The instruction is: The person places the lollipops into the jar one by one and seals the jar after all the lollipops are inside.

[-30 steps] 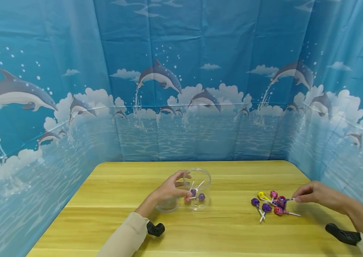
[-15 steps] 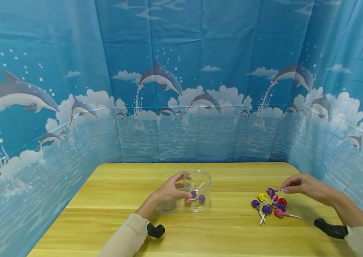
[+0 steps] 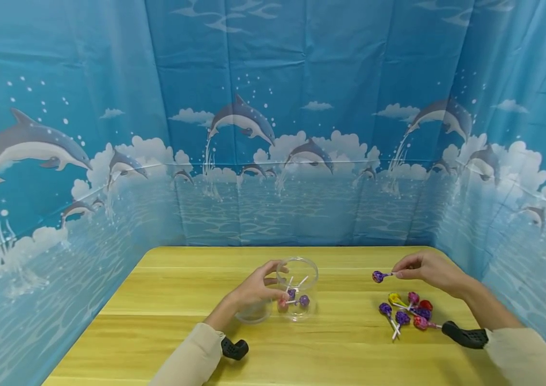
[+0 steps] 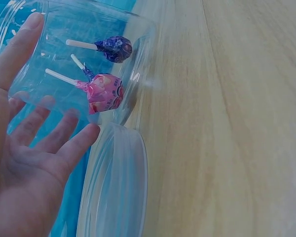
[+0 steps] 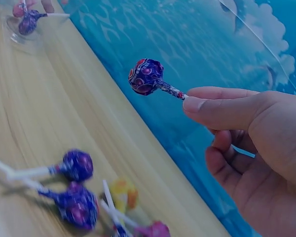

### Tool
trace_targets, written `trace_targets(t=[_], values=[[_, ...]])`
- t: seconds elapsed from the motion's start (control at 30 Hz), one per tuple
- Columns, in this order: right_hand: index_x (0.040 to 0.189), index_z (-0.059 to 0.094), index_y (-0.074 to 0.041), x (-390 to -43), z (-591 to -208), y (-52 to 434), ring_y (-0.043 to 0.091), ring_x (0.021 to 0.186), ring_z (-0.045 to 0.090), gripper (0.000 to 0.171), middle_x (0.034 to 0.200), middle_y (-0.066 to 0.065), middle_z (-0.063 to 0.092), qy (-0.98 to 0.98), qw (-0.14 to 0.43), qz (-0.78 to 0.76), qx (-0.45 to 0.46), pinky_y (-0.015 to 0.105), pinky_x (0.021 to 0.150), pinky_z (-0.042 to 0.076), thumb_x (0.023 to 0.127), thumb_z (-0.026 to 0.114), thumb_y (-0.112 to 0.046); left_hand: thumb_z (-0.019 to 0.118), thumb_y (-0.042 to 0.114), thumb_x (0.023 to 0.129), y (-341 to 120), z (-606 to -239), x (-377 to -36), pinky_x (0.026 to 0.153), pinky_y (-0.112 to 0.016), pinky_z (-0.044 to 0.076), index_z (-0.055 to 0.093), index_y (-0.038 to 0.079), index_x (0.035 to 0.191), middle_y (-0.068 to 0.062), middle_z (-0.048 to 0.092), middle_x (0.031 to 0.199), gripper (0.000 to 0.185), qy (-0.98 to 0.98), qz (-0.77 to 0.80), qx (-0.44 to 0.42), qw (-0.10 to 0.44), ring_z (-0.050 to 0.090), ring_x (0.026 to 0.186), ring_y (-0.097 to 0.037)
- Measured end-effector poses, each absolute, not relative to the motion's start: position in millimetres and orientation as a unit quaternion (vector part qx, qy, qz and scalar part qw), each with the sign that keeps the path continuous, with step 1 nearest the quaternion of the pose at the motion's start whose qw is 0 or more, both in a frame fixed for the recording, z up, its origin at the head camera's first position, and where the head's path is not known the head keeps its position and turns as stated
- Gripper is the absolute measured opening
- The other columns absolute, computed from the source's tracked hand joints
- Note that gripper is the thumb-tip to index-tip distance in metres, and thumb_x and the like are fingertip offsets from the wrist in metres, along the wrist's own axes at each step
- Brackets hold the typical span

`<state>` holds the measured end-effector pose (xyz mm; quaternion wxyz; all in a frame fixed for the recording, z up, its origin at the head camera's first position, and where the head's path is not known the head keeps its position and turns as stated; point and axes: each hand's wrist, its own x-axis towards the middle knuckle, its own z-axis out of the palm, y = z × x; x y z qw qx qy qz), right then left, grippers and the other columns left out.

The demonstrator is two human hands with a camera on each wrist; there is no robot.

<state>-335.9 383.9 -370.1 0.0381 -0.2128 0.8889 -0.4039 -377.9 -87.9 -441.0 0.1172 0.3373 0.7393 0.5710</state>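
Observation:
My left hand [image 3: 257, 287] holds a clear plastic jar [image 3: 312, 281] upright on the table, thumb on the near side and fingers on the far side. Inside it lie a pink lollipop [image 4: 106, 93] and purple ones, one of them a purple lollipop [image 4: 116, 49]. Above the table, my right hand [image 3: 432, 273] pinches a purple lollipop [image 5: 146, 77] by its stick between thumb and index finger, the wrapped ball pointing left towards the jar. Below that hand is a loose group of several lollipops, among them a yellow lollipop [image 3: 395, 298] and a purple lollipop [image 3: 402, 318].
A round clear lid [image 4: 123, 182] lies on the table beside the jar, under my left wrist. The yellow wood-grain table [image 3: 331, 354] is bordered by a blue dolphin-print curtain [image 3: 273, 209] at the back and sides.
My right hand has lifted the purple lollipop out of the group and carried it left, towards the jar. The left hand stays at the jar.

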Motion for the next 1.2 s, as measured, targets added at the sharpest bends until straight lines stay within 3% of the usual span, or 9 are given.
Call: trace_targets(t=[0.13,0.4,0.9,1.2], values=[[0.118,0.074,-0.001,-343.5,-365.5,368.4,0.032,0.110,0.064,0.024,0.122,0.016,0.068,0.882,0.052,-0.409,-0.227,0.043,0.087,0.057,0.104,0.066,-0.019,0.073,0.007,0.098,-88.6,-440.9,-377.7,0.108,-0.044,0.048,0.039,0.019,0.158,-0.017,0.044,0.152,0.070,0.742,0.568,0.338,0.115,0.049,0.137,-0.034],[0.116,0.076,0.000,-355.4,-353.9,344.1,0.032,0.110,0.064,0.023,0.120,0.016,0.070,0.876,0.042,-0.411,-0.249,0.047,0.090,0.057,0.104,0.066,-0.016,0.074,0.008,0.098,-88.8,-441.7,-379.7,0.108,-0.045,0.048,0.038,0.018,0.159,-0.023,0.041,0.154,0.072,0.739,0.567,0.343,0.120,0.048,0.138,-0.038],[0.114,0.077,-0.001,-367.4,-344.1,311.7,0.033,0.110,0.065,0.020,0.118,0.016,0.070,0.864,0.045,-0.419,-0.277,0.039,0.089,0.058,0.103,0.066,-0.013,0.075,0.013,0.098,-90.7,-441.8,-381.1,0.104,-0.042,0.051,0.035,0.015,0.160,-0.024,0.041,0.153,0.074,0.736,0.565,0.353,0.123,0.050,0.137,-0.038],[0.111,0.078,0.001,-377.7,-335.2,273.4,0.030,0.099,0.065,0.018,0.111,0.018,0.069,0.850,0.036,-0.427,-0.306,0.037,0.084,0.058,0.103,0.066,-0.009,0.073,0.009,0.098,-90.7,-442.1,-383.9,0.103,-0.041,0.052,0.036,0.015,0.160,-0.026,0.039,0.153,0.073,0.733,0.568,0.354,0.121,0.050,0.136,-0.040]])
